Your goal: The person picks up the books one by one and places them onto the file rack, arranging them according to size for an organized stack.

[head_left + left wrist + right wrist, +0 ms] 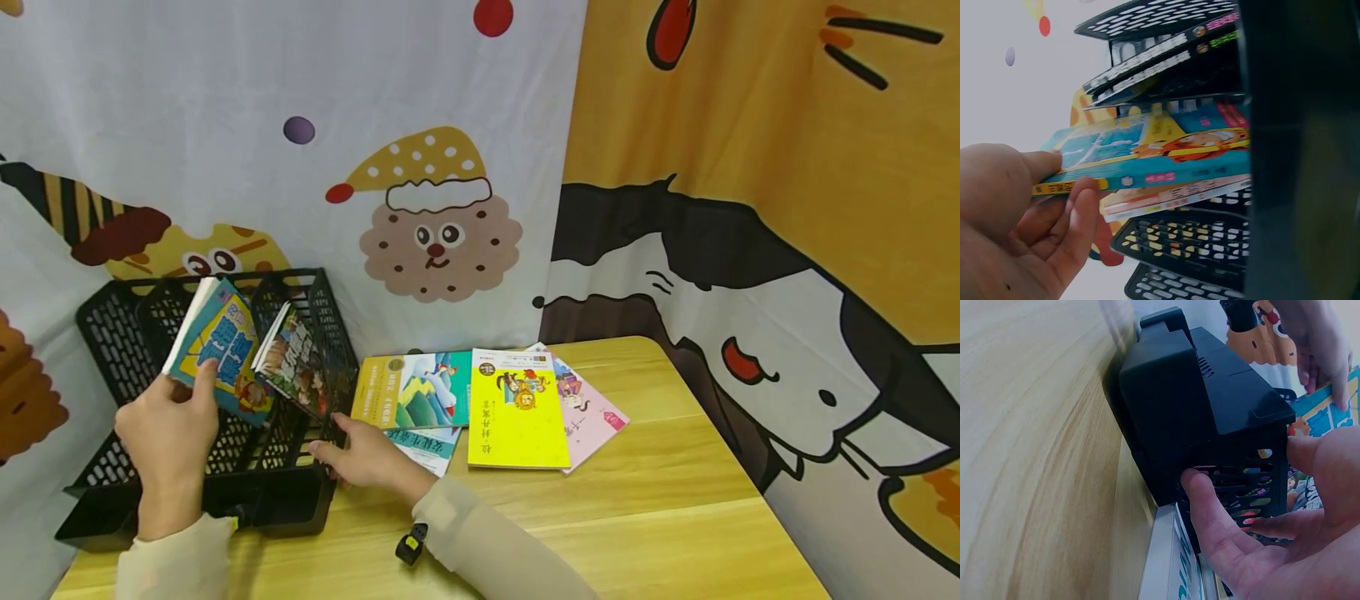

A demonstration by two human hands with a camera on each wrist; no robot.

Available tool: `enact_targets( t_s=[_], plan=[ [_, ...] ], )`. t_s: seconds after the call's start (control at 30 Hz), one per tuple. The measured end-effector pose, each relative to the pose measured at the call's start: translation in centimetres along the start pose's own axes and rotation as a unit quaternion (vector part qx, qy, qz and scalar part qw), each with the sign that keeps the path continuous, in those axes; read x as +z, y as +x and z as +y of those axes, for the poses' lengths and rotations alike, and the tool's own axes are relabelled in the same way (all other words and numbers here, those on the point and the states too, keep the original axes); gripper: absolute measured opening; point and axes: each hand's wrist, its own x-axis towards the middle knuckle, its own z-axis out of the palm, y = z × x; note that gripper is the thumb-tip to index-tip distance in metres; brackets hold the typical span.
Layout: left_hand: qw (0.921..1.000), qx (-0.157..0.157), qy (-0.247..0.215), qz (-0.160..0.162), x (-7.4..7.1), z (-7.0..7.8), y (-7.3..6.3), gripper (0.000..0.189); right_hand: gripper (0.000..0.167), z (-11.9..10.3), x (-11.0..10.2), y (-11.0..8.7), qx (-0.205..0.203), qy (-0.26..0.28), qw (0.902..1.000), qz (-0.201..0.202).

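A black slotted desk file rack (330, 350) stands at the left of the table. My left hand (168, 433) grips a blue book (225, 346) by its lower spine end, thumb on the cover, the book tilted inside a middle compartment. In the left wrist view a paler, pinkish book (1175, 198) lies right against the blue one. Two dark-covered books (294, 362) lean in the compartment to the right. My right hand (367, 454) holds the rack's right side wall near the front, its thumb over the edge and fingers along the slotted outside.
Right of the rack lie a yellow book (517, 425), a pink book (596, 417) partly beneath it, a green-and-gold book (431, 387) and a teal-and-white book (431, 450) under that one. A printed curtain (450, 75) hangs behind the wooden table (660, 500).
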Motion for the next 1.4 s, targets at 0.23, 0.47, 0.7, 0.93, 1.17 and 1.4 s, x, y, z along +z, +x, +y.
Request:
enact_targets(
  t_s=[0.23,0.47,0.7,0.93,1.17,1.4],
  plan=[
    [0.9997,-0.016,-0.01,0.013,0.4,-0.1,-0.1,0.053,0.076,-0.2,0.0,-0.2,0.003,0.007,1.0,0.003],
    [0.9999,0.005,-0.009,0.003,0.2,0.0,-0.1,0.052,0.076,-0.2,0.1,0.0,0.007,0.001,1.0,0.007],
    [0.9988,0.048,0.001,-0.008,-0.3,0.0,0.1,0.05,0.077,0.0,0.1,0.1,0.004,0.002,1.0,0.006],
    [0.9992,0.01,-0.013,0.035,-0.8,0.4,0.3,0.054,0.075,-0.1,0.1,0.1,-0.003,-0.007,0.9999,0.006],
    [0.9996,0.024,0.014,0.003,0.3,-0.1,0.0,0.053,0.075,-0.1,0.0,0.1,0.0,-0.004,1.0,0.004],
    [0.9977,0.024,0.022,-0.059,1.3,-0.8,-0.2,0.053,0.075,-0.1,0.0,0.0,0.003,-0.002,1.0,0.002]
  ],
)
